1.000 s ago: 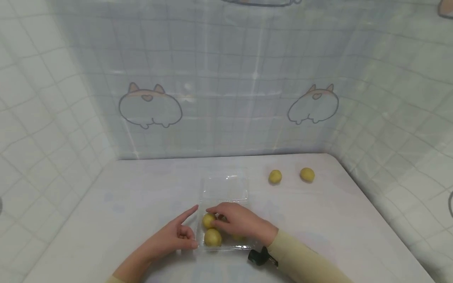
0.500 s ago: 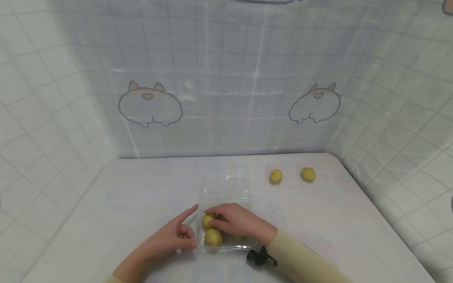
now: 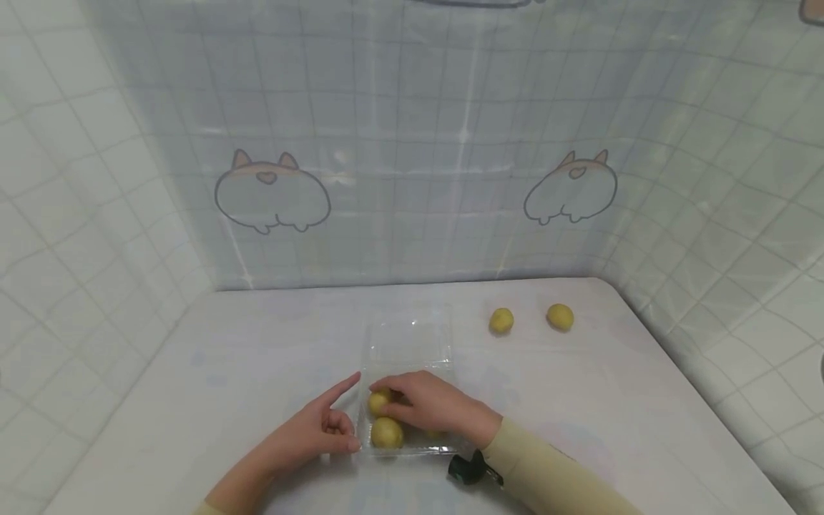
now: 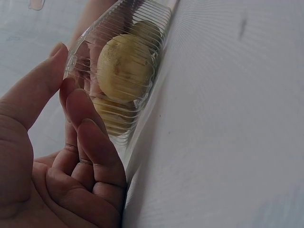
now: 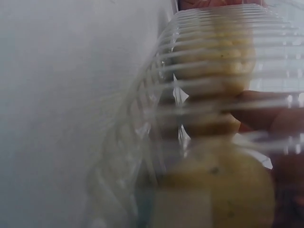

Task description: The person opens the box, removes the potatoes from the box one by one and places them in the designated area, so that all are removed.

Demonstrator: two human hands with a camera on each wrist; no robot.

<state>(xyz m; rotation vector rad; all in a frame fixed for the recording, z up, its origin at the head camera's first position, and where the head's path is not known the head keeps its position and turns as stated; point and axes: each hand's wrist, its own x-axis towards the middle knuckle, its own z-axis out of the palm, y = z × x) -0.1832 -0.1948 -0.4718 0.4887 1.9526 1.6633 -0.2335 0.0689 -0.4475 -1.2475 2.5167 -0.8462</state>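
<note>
Clear plastic clamshell point(image 3: 425, 451), lid point(image 3: 410, 343) open; R hand point(image 3: 425, 400) grips potato point(image 3: 378, 405) inside, far-L corner. L hand point(image 3: 315, 433) alongside, thumb & index extended, no grasp. Step: prob. seating potato; next likely calls for gentle release.

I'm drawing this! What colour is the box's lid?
Clear; the head view shows the lid best.

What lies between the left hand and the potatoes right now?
The clear box's ribbed wall stands between the left hand and the potatoes; the left wrist view shows it.
</note>
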